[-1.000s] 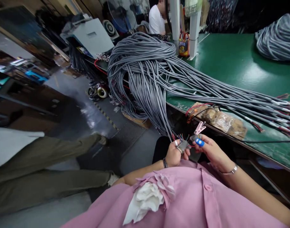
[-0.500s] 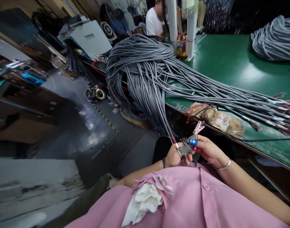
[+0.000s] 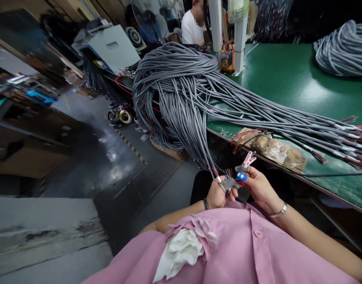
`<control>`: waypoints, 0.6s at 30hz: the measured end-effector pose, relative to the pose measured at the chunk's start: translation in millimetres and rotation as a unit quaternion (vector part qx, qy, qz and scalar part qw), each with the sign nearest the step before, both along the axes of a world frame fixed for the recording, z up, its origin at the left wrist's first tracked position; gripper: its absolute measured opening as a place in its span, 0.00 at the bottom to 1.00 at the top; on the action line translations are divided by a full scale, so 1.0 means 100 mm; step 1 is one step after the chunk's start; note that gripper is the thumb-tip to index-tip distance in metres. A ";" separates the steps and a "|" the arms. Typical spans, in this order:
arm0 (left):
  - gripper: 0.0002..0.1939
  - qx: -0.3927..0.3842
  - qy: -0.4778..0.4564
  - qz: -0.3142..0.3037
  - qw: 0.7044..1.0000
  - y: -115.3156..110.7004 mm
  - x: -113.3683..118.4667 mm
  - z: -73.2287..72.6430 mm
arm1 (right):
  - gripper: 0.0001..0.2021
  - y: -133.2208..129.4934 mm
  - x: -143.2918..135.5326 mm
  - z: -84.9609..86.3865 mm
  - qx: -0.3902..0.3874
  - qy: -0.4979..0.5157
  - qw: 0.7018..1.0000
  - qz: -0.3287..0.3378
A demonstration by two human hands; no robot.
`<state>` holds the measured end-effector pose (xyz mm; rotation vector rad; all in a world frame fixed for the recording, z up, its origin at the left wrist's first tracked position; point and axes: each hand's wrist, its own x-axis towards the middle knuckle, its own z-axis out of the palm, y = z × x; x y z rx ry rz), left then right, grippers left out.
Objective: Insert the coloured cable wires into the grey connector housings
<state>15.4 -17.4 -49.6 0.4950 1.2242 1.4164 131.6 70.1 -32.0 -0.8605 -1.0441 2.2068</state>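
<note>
My left hand (image 3: 215,195) is closed around the stripped end of a grey cable (image 3: 211,165), with grey wrapping on its fingers. Thin coloured wires (image 3: 227,172) fan upward from that grip. Just to the right, my right hand (image 3: 262,192) is pinched, with a blue cover (image 3: 241,176) on the thumb and grey wrapping on a fingertip. A reddish strand shows between the two hands, and the pinch seems to be on these wires, though the fingertips hide most of it. Right behind my right fingers is a pink clip (image 3: 248,159); what it is fixed to is hidden.
A thick bundle of grey cables (image 3: 181,67) drapes over the green table (image 3: 290,88) and hangs off its near edge. A wooden block (image 3: 275,150) with tape lies at that edge. Farther back are a cable coil (image 3: 343,49), white posts (image 3: 240,51) and a seated person (image 3: 191,27).
My right hand has drawn slightly away to the right from my left, widening the gap between them. The left hand keeps its hold on the cable end.
</note>
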 end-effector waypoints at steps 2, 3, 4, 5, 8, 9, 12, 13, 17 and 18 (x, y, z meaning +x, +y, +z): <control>0.21 0.003 -0.004 0.014 1.000 0.00 0.01 -0.01 | 0.15 -0.02 -0.01 -0.01 -0.017 -0.003 1.000 -0.018; 0.21 0.003 -0.006 0.017 1.000 0.00 0.02 -0.02 | 0.15 -0.02 -0.02 -0.02 -0.026 -0.004 0.999 -0.020; 0.21 0.004 -0.006 0.019 1.000 0.00 0.02 -0.03 | 0.14 -0.02 -0.02 -0.02 -0.035 -0.006 0.999 -0.020; 0.21 0.004 -0.004 0.022 1.000 0.00 0.02 -0.04 | 0.14 -0.03 -0.03 -0.02 -0.043 -0.009 0.999 -0.017; 0.21 -0.001 0.014 0.030 0.999 -0.01 0.02 -0.07 | 0.15 -0.03 -0.03 -0.03 -0.042 -0.029 0.999 -0.016; 0.21 -0.006 0.024 0.032 0.999 -0.01 0.01 -0.07 | 0.15 -0.03 -0.02 -0.03 -0.023 -0.039 0.999 -0.025; 0.22 -0.021 0.067 -0.006 0.998 -0.03 -0.02 -0.04 | 0.15 -0.02 0.01 -0.04 0.082 -0.074 0.992 -0.056; 0.23 -0.024 0.087 -0.037 0.995 -0.03 -0.03 -0.02 | 0.16 -0.01 0.02 -0.04 0.115 -0.084 0.988 -0.060; 0.25 -0.028 0.145 -0.122 0.982 -0.05 -0.06 0.04 | 0.16 0.03 0.05 -0.01 0.157 -0.097 0.981 -0.052; 0.26 -0.027 0.147 -0.116 0.982 -0.05 -0.06 0.03 | 0.17 0.04 0.05 -0.01 0.154 -0.100 0.982 -0.051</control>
